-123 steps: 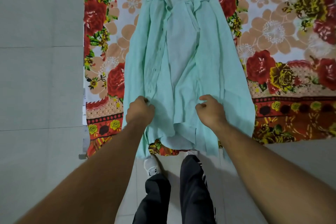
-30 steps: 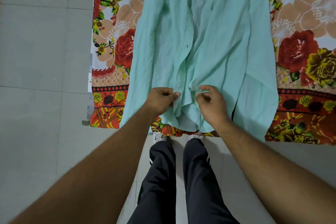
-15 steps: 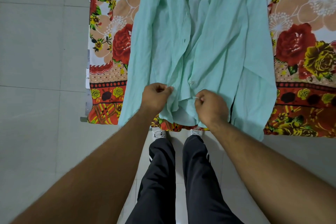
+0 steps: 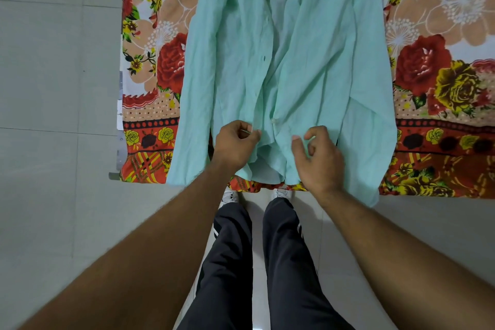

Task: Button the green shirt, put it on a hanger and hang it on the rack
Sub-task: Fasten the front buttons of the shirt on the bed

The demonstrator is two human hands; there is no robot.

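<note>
The pale green shirt (image 4: 289, 61) lies front up on a flowered sheet, hem toward me, its collar out of view at the top. The two front edges meet down the middle, and a white button (image 4: 273, 120) shows near the hem. My left hand (image 4: 235, 144) pinches the left front edge of the shirt just above the hem. My right hand (image 4: 318, 155) hovers over the right front panel with thumb and fingers apart and nothing between them. No hanger or rack is in view.
The flowered sheet (image 4: 439, 67) covers a raised surface whose near edge (image 4: 428, 190) runs across the view. Grey floor tiles (image 4: 53, 88) lie to the left. My legs in dark trousers (image 4: 257, 262) stand against that edge.
My right hand has let go of the shirt's right front edge and spread its fingers. The left hand keeps its pinch. The lowest button now lies flat on the closed front.
</note>
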